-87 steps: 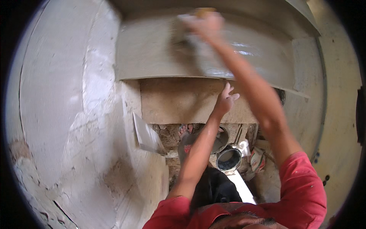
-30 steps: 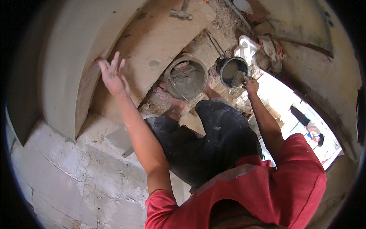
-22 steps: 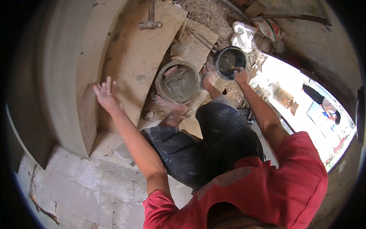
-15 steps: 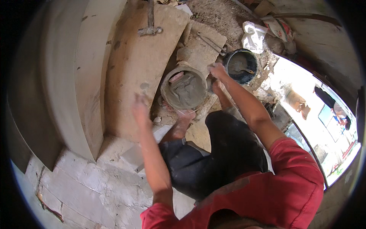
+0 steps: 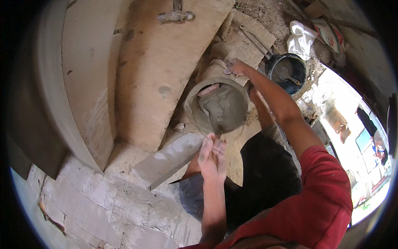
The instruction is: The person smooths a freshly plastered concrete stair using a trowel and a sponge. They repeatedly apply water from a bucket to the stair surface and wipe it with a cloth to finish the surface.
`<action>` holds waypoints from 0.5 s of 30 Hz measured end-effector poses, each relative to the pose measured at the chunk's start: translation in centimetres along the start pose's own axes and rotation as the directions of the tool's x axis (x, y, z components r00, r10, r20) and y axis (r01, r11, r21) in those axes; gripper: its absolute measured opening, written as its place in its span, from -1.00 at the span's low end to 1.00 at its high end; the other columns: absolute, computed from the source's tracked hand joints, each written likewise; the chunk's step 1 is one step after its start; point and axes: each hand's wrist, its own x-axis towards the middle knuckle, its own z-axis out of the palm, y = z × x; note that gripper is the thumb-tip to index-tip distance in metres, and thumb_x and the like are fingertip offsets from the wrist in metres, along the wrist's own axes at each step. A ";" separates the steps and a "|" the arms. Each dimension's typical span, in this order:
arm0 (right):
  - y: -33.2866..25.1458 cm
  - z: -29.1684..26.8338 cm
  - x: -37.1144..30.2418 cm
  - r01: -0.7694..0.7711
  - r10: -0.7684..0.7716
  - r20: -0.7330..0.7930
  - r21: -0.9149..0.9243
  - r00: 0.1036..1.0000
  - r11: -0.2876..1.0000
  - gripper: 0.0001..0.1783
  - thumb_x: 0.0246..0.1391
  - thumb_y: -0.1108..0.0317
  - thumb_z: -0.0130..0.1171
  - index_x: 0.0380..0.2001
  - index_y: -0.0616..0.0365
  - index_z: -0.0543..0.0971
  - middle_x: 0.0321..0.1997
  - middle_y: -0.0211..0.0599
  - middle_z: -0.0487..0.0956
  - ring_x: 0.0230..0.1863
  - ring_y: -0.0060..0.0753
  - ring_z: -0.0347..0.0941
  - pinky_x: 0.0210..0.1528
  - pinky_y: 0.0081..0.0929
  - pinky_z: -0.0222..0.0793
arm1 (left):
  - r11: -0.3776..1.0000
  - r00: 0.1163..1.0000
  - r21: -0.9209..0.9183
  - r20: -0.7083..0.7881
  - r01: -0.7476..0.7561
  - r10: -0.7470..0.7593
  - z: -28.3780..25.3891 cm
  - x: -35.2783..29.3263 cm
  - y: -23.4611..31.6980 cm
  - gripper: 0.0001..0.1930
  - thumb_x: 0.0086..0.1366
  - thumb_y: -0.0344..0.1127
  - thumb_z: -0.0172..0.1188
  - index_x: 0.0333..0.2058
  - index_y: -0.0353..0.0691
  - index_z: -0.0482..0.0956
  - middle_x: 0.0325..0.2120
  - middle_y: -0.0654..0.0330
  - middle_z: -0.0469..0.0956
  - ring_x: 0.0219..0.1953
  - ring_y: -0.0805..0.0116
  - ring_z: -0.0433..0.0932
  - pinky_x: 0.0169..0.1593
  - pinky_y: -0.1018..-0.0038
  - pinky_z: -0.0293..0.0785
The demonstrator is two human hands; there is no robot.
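Observation:
A round bucket (image 5: 187, 108) of wet grey mortar (image 5: 226, 108) stands between my feet. A tool with a pinkish handle (image 5: 208, 90) lies in the mortar by the left inner wall, its other end covered. My left hand (image 5: 212, 157) is just below the bucket's near rim, palm up, fingers apart and slightly blurred; whether it touches the thin wire handle I cannot tell. My right hand (image 5: 238, 67) is past the bucket's far right rim, fingers bent and closed; what they hold, if anything, is hidden.
A black bucket (image 5: 270, 68) with a brush (image 5: 293, 79) stands to the right. A hammer (image 5: 176, 15) lies on a large board (image 5: 153, 83). Long-handled pincers (image 5: 253, 39) and a white bag (image 5: 300, 39) lie farther back. A grey slab (image 5: 166, 162) is on the near left.
My left hand has come right, from over the board to the mortar bucket's near rim. My right hand has shifted to the bucket's far side. The whole view has swung slightly left.

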 end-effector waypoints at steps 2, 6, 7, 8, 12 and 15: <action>-0.2 0.6 0.7 0.023 -0.037 -0.014 -0.551 0.999 0.834 -0.16 0.05 -0.03 0.49 0.31 0.21 0.51 0.28 0.17 0.58 0.22 0.10 0.57 0.30 -0.07 0.47 | 1.000 0.999 -0.009 0.031 0.018 -0.018 -0.8 -3.3 0.7 -0.75 0.46 -0.35 0.21 0.05 -0.26 0.55 -0.20 0.29 0.59 -0.11 0.35 0.61 0.20 0.18 0.55; -1.4 0.2 -1.6 0.201 -0.181 0.088 -0.444 0.979 0.873 -0.09 0.14 -0.04 0.41 0.43 0.21 0.38 0.39 0.19 0.48 0.40 0.10 0.43 0.44 -0.11 0.33 | 0.999 0.989 -0.014 0.142 0.034 -0.032 -2.2 -5.2 0.8 -0.73 0.45 -0.39 0.16 0.07 -0.28 0.52 -0.20 0.30 0.56 -0.20 0.44 0.59 0.18 0.22 0.54; -1.7 -0.7 -3.0 0.113 -0.126 0.007 -0.488 0.992 0.866 -0.11 0.14 0.00 0.41 0.42 0.24 0.38 0.38 0.16 0.48 0.39 0.08 0.43 0.42 -0.12 0.34 | 0.982 0.985 0.135 0.093 0.132 -0.145 -2.5 -4.8 0.8 -0.70 0.45 -0.39 0.17 0.11 -0.28 0.50 -0.18 0.30 0.53 -0.19 0.46 0.57 0.18 0.27 0.54; -1.7 -1.9 -4.9 0.052 -0.109 -0.092 -0.478 0.990 0.877 -0.13 0.15 0.04 0.40 0.41 0.28 0.39 0.38 0.14 0.48 0.37 0.05 0.44 0.41 -0.14 0.35 | 0.990 0.985 0.115 0.137 0.085 -0.101 -2.0 -4.4 -0.1 -0.70 0.45 -0.38 0.18 0.10 -0.27 0.50 -0.18 0.30 0.53 -0.20 0.47 0.56 0.15 0.30 0.54; -0.5 -9.5 -15.0 0.102 -0.251 -0.469 -0.320 0.847 0.942 -0.21 0.18 0.19 0.38 0.38 0.40 0.39 0.35 0.04 0.49 0.30 -0.04 0.47 0.34 -0.20 0.38 | 0.942 0.988 0.327 0.099 0.080 -0.119 1.4 -1.1 -3.4 -0.70 0.44 -0.29 0.22 0.08 -0.21 0.52 -0.17 0.30 0.51 -0.20 0.46 0.54 0.04 0.40 0.52; 1.3 -14.8 -22.5 0.255 -0.076 -0.556 0.252 0.828 0.934 -0.29 0.20 0.27 0.35 0.33 0.42 0.42 0.29 -0.03 0.54 0.24 -0.07 0.52 0.29 -0.21 0.44 | 0.858 0.994 0.513 0.088 0.013 -0.068 2.2 1.9 -4.2 -0.76 0.43 -0.21 0.25 -0.03 -0.17 0.55 -0.23 0.28 0.53 -0.30 0.43 0.48 -0.13 0.41 0.47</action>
